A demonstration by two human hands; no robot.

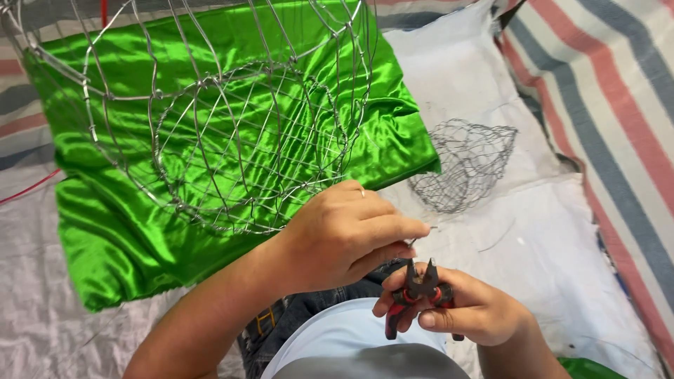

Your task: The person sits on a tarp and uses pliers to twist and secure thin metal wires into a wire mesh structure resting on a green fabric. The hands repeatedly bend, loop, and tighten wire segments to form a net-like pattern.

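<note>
Wire frame: a large round frame of thin silver wire (232, 119) is held up over the shiny green satin cloth (105, 224); its mesh looks mostly woven
Left to do: a loose wire end at the lower rim seems not yet fastened
Left hand (344, 235): closed, the wire end is pinched between thumb and fingers
Right hand (467, 309): wrapped around red-handled black pliers (420, 291), jaws upward near the wire
Around: a small wire mesh form (467, 165) lies on the white sheet (547, 253)
</note>
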